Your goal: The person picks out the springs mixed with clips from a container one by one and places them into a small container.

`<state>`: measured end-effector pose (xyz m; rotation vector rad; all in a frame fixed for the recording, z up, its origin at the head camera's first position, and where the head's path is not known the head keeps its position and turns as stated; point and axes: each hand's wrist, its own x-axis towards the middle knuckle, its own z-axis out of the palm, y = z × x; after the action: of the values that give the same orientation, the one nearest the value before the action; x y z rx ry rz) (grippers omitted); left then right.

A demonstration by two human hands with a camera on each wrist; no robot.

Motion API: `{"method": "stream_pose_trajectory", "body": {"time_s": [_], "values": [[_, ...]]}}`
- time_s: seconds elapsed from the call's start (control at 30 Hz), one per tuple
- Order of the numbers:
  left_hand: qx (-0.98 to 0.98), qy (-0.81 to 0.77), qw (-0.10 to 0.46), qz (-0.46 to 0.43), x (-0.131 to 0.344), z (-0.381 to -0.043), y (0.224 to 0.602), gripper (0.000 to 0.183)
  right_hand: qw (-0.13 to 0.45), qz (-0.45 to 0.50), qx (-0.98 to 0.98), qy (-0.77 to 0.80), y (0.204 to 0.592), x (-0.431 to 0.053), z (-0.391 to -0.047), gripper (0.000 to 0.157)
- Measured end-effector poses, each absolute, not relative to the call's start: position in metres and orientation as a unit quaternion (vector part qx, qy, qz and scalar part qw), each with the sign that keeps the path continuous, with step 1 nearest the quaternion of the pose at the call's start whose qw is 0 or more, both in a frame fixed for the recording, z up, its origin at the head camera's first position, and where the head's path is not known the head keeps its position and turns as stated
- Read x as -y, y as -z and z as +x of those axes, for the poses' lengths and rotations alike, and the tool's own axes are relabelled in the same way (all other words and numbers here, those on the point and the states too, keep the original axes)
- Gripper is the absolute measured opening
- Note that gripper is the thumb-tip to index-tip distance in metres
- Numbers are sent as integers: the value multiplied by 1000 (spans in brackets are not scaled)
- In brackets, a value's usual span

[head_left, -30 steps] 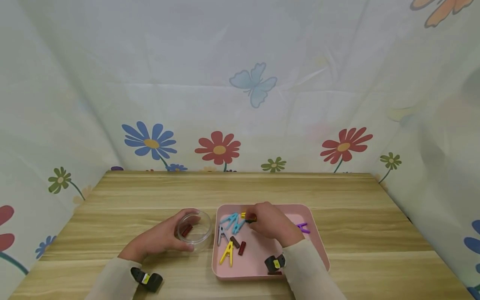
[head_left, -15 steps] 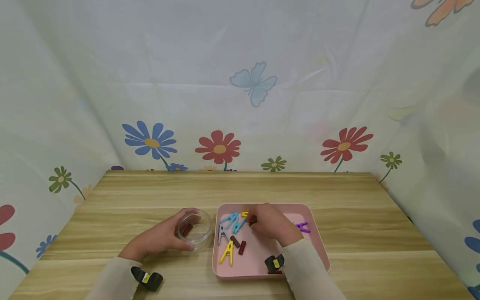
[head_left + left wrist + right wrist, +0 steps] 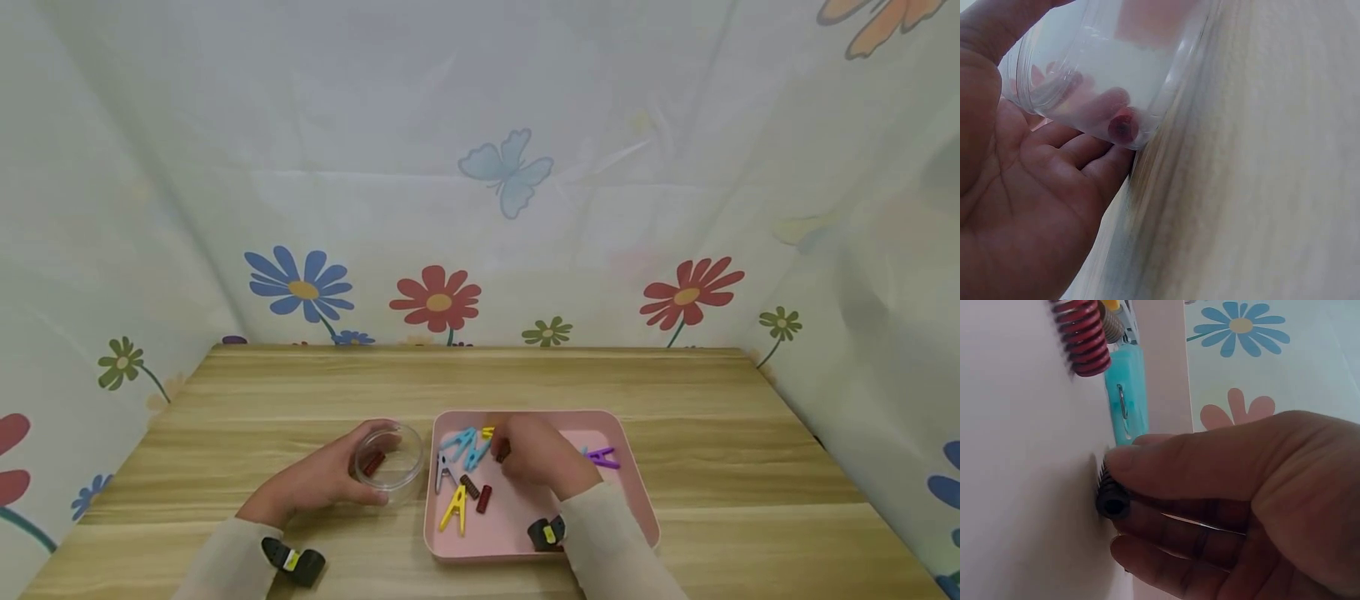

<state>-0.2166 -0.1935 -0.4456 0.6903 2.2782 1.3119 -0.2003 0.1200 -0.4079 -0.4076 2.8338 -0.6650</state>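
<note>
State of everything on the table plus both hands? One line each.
Left hand: grip round the jar
Clear jar: upright, red spring inside
Right hand: pinching dark spring
Dark spring: held, inside tray
Pink tray: flat on table
Tray's red spring: loose, lying
Front yellow clip: loose, lying
Purple clip: loose, lying

On the table (image 3: pixel 300 392), with the curtain (image 3: pixel 337 208) behind, I list: 1 jar (image 3: pixel 408 471) in the left hand (image 3: pixel 322 479), at least 1 inner spring (image 3: pixel 373 464) inside it, just left of 1 tray (image 3: pixel 517 529). Within the tray I record several rear clips (image 3: pixel 476 455) toward the back left, 1 front clip (image 3: pixel 453 507) at the front left, 2 loose springs (image 3: pixel 484 499) just right of that, 1 far clip (image 3: pixel 602 457) at the right. Between the left-side clips and that far clip, I enter 1 pinched spring (image 3: pixel 1112 497) in the right hand (image 3: pixel 536 454).
</note>
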Motion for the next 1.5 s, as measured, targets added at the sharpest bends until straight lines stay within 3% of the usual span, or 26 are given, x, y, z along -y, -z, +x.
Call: {"method": "stream_pose_trajectory", "body": {"time_s": [0.57,1.5], "values": [[-817,-475,215,245,194,-214,448,87,86,-183,-961,187,410,-121,-199,17],[-819,-469,210,253,194,-216,447,87,99,-144,-958,228,396,-119,-195,12]]}}
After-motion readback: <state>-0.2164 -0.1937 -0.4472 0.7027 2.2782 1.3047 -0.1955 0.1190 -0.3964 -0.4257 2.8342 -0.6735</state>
